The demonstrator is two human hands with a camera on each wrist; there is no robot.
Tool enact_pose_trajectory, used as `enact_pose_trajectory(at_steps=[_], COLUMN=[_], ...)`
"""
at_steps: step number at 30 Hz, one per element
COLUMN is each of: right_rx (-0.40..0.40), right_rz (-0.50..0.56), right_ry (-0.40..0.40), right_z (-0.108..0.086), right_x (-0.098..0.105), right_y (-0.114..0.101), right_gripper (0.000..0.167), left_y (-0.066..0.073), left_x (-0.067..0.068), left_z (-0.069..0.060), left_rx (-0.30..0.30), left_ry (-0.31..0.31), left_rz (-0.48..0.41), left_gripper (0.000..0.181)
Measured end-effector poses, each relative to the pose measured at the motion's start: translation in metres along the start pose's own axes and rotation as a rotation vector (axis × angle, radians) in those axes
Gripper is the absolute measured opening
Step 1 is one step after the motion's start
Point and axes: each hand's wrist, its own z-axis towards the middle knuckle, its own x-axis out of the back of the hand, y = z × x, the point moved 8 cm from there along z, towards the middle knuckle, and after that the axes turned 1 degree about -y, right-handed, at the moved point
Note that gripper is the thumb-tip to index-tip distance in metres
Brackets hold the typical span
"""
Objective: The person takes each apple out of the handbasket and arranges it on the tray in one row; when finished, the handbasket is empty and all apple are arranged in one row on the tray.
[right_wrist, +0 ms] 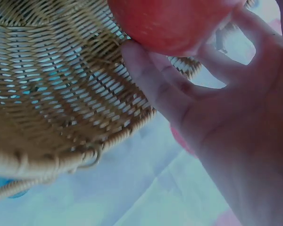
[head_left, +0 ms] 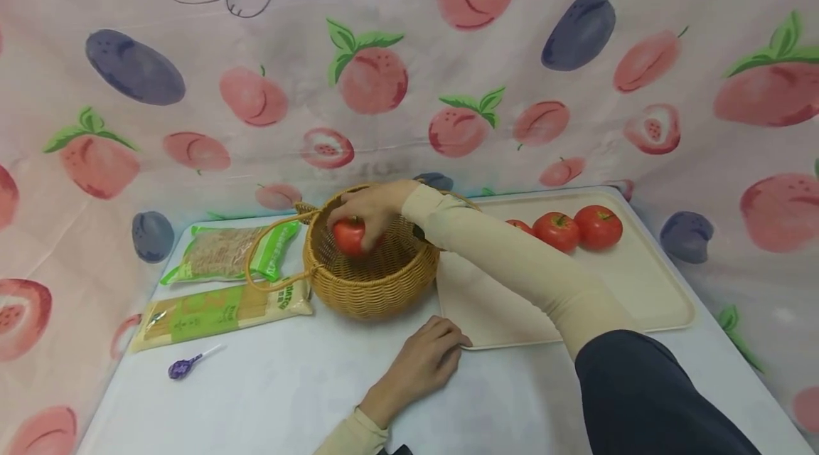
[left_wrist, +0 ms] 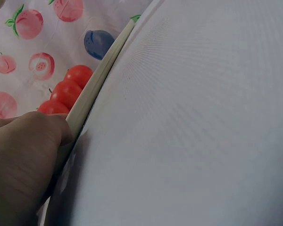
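Note:
A round wicker basket (head_left: 371, 291) stands at the middle of the table. My right hand (head_left: 374, 210) holds a red apple (head_left: 348, 236) inside its opening, fingers spread around the fruit. In the right wrist view the apple (right_wrist: 174, 23) sits against the fingertips, beside the woven wall (right_wrist: 61, 89). My left hand (head_left: 419, 362) rests on the table with relaxed fingers touching the near left corner of a cream tray (head_left: 640, 291). The left wrist view shows a digit of that hand (left_wrist: 26, 150) against the tray's rim (left_wrist: 101, 70); its other fingers are hidden.
Several red apples (head_left: 599, 227) lie in the tray, partly behind my right sleeve (head_left: 512, 256). Left of the basket are a green-edged food packet (head_left: 224, 252), a pack of noodles (head_left: 224, 309) and a purple lollipop (head_left: 182, 368). A basket handle (head_left: 252, 256) reaches over the packets.

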Motion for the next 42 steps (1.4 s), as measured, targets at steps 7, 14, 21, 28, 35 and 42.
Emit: enact_pose_trajectory(at_steps=[7,14,21,28,35,42], right_rx=[0.028,0.005,-0.012,-0.026,-0.021,-0.009], right_rz=[0.116,0.193,0.304,0.388,0.394,0.461], right_ry=[0.073,0.123,0.226,0.347,0.418,0.482], right_z=[-0.011,-0.024,-0.037,-0.055,-0.070,-0.089], right_x=[0.004,-0.002,-0.002,0.006,0.006,0.005], right_y=[0.007,0.018,0.029,0.038,0.044,0.050], right_gripper=[0.067,0.065,0.064,0.067,0.067,0.068], left_y=[-0.001,-0.002,-0.002,-0.002,-0.001,-0.001], left_x=[0.001,-0.002,-0.001,0.002,0.001,-0.002], left_z=[-0.001,-0.003,-0.002,-0.001,0.001,0.000], left_rx=[0.005,0.023,0.026,0.018,0.026,0.042], left_ry=[0.019,0.003,-0.006,0.004,-0.006,-0.029], left_rz=[-0.011,-0.028,-0.029,-0.017,-0.035,-0.034], left_gripper=[0.018,0.018,0.018,0.018,0.017,0.017])
